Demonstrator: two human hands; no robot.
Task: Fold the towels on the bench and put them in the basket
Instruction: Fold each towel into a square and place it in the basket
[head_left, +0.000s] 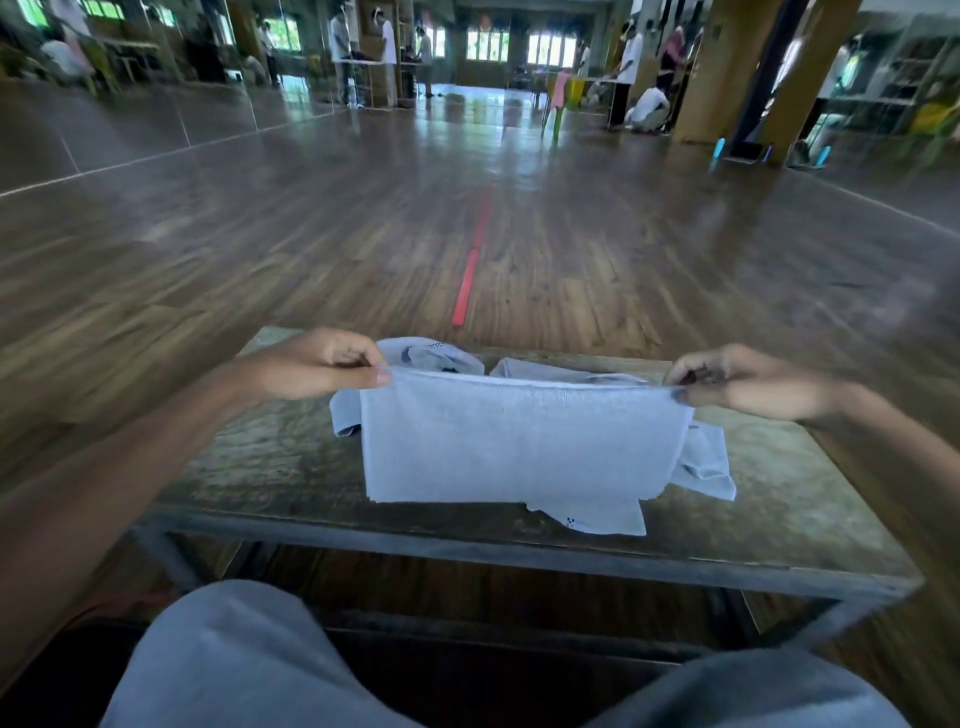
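Observation:
A pale blue towel (519, 441) hangs stretched between my hands above the bench (779, 519). My left hand (317, 366) pinches its upper left corner and my right hand (743, 382) pinches its upper right corner. The towel's lower edge reaches the bench top. Other pale blue towels lie crumpled behind and under it: one (431, 353) at the back left, one (706, 462) at the right, and a corner with a small dark pattern (597, 519) near the front edge. No basket is in view.
The bench is a low, worn wooden top on a dark metal frame. My knees in grey trousers (234, 665) sit just before it. Beyond lies a wide wooden floor with a red tape line (470, 280); people and tables stand far off.

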